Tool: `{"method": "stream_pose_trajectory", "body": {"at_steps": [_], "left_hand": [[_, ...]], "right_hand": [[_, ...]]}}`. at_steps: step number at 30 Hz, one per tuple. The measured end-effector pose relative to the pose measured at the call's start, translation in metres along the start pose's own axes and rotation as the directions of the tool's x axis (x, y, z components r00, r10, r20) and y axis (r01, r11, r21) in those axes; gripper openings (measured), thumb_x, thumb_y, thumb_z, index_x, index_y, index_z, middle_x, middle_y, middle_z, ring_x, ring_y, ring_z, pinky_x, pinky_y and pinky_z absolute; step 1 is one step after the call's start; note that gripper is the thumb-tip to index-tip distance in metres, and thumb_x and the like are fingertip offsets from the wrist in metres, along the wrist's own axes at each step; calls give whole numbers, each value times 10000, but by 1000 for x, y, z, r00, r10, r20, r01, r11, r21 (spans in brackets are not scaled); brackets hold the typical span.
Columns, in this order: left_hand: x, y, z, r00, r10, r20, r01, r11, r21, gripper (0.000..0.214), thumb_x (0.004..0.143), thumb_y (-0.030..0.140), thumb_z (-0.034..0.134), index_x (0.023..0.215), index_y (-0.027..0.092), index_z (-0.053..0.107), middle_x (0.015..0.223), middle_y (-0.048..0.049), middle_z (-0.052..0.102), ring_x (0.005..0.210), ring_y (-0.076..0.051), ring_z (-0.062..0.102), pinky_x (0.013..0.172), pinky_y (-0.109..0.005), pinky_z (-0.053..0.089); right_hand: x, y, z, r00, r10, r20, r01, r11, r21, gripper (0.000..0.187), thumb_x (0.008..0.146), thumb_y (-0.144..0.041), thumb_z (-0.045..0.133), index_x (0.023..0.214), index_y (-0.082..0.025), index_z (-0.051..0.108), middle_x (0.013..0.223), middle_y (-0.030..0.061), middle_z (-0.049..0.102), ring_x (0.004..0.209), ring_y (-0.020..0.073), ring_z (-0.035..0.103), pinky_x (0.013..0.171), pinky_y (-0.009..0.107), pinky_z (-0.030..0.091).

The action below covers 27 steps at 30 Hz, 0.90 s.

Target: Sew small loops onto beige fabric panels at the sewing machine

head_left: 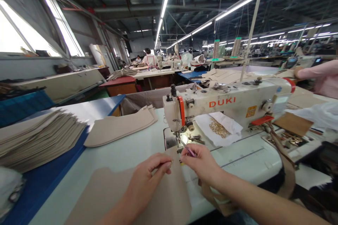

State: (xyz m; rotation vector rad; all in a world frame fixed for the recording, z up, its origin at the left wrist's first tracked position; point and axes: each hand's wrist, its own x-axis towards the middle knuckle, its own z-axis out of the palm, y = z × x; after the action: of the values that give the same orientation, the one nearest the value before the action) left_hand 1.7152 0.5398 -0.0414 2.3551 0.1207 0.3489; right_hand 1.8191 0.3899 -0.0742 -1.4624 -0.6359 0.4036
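Observation:
My left hand (148,175) is over a beige fabric panel (169,197) on the sewing table. Its thumb and forefinger pinch together, and what lies between them is too small to make out. Just to its right, my right hand (202,161) grips a slim pointed tool (188,148) with a purple handle and a thin metal tip. The tip reaches up and left, close to the needle area of a white sewing machine (208,102). The panel's narrow upper end lies just in front of the presser foot.
More beige panels (121,126) lie left of the machine, and a tall stack (39,137) rests on a blue surface. Small gold hardware (219,127) sits on white paper (232,133) under the machine arm. Beige strips (286,168) hang at right. A co-worker's pink sleeve (322,74) shows far right.

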Motion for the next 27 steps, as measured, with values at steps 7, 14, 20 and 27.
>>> {"method": "stream_pose_trajectory", "body": {"at_steps": [7,14,20,27], "left_hand": [[-16,11,4,995,-99,-26,99,995,-22,220,782,401,569,910,256,675,736,8,694,713,-190,645,714,-274,487],[-21,24,19,998,-51,-24,48,992,-114,209,742,388,625,904,257,627,830,1,707,738,-186,672,711,-252,510],[-24,34,21,998,-59,23,62,987,-149,186,743,400,626,831,236,620,791,-10,694,730,-188,661,708,-256,510],[-26,30,21,994,-98,41,106,946,-307,206,749,378,627,850,206,575,751,-12,671,679,-177,647,679,-279,516]], "right_hand": [[-34,-4,-27,942,233,241,-264,958,107,247,669,-391,614,595,-173,526,381,-100,306,365,51,242,396,222,166],[-44,-16,-17,929,257,265,-335,890,311,277,649,-389,697,711,-172,535,364,-128,322,327,32,200,364,226,96],[-46,-21,-15,934,252,253,-337,855,394,242,600,-304,706,667,-172,515,363,-124,352,326,23,214,374,231,79],[-49,-14,-29,966,250,66,-256,892,373,250,596,-319,681,627,-182,473,373,-133,317,341,22,208,392,227,100]]}}
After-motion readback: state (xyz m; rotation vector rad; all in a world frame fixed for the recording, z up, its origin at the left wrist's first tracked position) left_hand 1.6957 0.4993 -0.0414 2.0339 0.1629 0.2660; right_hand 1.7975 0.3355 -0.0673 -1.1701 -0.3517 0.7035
